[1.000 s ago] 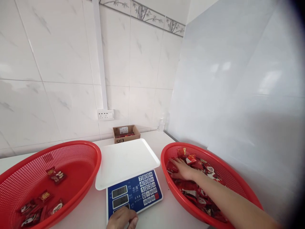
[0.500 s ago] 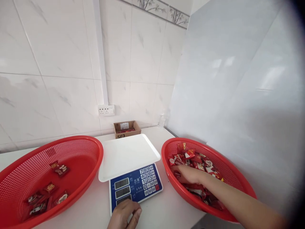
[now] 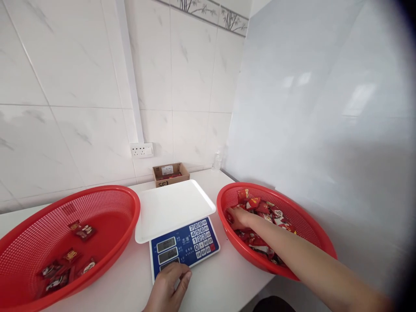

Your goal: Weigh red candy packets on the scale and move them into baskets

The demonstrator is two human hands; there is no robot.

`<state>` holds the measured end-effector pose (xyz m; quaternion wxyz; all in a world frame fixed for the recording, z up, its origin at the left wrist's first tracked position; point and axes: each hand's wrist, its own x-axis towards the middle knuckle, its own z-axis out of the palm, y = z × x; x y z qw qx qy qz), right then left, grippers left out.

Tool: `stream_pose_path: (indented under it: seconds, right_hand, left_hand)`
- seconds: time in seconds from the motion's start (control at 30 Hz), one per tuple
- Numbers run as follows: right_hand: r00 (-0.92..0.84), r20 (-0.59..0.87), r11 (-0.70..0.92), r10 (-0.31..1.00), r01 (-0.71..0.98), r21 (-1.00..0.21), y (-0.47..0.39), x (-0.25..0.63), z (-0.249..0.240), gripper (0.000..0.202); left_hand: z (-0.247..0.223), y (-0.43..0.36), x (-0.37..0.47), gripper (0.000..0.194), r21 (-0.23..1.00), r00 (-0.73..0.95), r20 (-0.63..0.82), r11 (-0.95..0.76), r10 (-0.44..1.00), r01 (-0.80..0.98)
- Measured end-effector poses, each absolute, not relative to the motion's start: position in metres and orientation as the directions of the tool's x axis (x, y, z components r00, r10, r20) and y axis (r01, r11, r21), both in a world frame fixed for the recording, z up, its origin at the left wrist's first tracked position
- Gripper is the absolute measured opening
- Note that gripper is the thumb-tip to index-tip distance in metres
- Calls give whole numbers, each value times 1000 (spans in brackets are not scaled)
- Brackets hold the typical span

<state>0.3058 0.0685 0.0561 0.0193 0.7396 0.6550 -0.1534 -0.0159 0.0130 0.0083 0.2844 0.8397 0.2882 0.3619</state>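
My right hand [image 3: 239, 218] reaches down into the right red basket [image 3: 320, 236], among wrapped snack packets [image 3: 260, 207], mostly red. Its fingertips dip between packets at the near left side, so whether they grip one is hidden. My left hand [image 3: 169, 284] rests at the front left edge of a digital scale [image 3: 186, 245], fingers curled in, nothing visible in them. It partly covers the lowest display. Nothing lies on the scale's white tray [image 3: 175, 210].
Left of the scale stands another red basket [image 3: 130, 203] holding several red packets [image 3: 69, 255]. Behind the scale is a small cardboard box [image 3: 170, 174] with red items inside. A clear container [image 3: 216, 160] stands in the corner. A power socket [image 3: 141, 150] is on the tiled wall.
The view has shifted slightly. My right hand has moved a little toward the back left of its basket, still among the packets. My left hand stays curled by the scale.
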Motion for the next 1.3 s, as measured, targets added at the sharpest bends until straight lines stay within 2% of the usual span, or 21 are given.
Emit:
stream_pose_path:
  seconds: [0.1, 0.2, 0.47, 0.67, 0.8, 0.9, 1.07, 1.3]
  right_hand:
    - [71, -240, -127, 968, 966, -224, 63, 308, 51, 32]
    - [55, -245, -125, 968, 951, -283, 56, 316, 49, 24]
    - [25, -236, -131, 972, 886, -445, 47, 337, 70, 51]
    - [56, -287, -229, 956, 752, -618, 46, 335, 77, 50]
    - [40, -352, -239, 935, 804, -545, 49, 319, 62, 44]
    - [28, -348, -202, 937, 856, -475, 55, 307, 54, 43]
    - [67, -315, -207, 947, 877, -433, 58, 301, 57, 43]
    - [189, -203, -255, 961, 891, -376, 54, 321, 80, 18]
  left_hand:
    - [10, 12, -16, 25, 688, 598, 414, -666, 687, 288]
    - [13, 10, -16, 23, 681, 626, 393, -671, 674, 295]
    - [18, 7, -16, 24, 685, 638, 374, -664, 673, 299]
    - [16, 6, -15, 26, 693, 646, 351, -652, 678, 308]
    - [16, 6, -15, 25, 700, 645, 331, -638, 689, 321]
    - [16, 7, -15, 26, 696, 643, 330, -638, 691, 329]
    - [17, 6, -15, 25, 691, 645, 328, -641, 690, 335]
    - [20, 4, -15, 26, 698, 652, 315, -634, 689, 333]
